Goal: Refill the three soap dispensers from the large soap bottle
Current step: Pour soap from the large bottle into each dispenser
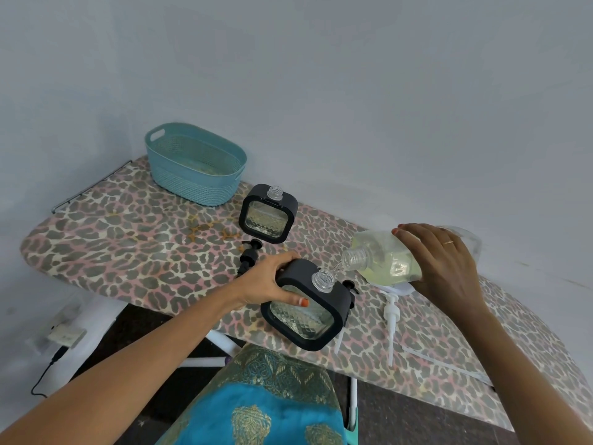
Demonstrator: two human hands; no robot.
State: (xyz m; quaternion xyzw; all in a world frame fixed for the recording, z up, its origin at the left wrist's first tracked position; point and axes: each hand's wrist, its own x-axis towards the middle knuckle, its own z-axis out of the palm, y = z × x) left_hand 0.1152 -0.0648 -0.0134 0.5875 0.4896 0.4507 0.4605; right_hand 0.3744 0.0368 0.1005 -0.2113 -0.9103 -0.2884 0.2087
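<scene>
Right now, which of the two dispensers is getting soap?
The near dispenser, gripped by the left hand, under the tilted soap bottle; the far dispenser stands alone.

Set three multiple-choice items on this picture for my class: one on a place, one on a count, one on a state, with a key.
1. Where does the teal basket stand? A) on the floor B) at the far left end of the ironing board C) between the two hands
2. How many soap dispensers are in view? A) one B) two C) four
3. How is the large soap bottle held? A) upright and capped B) lying in the basket C) tilted, open neck over the near dispenser
Key: 1 B, it sits on the board by the wall; 2 B, the near dispenser in the left hand and the far dispenser behind it; 3 C, the right hand tips it neck-down.
</scene>
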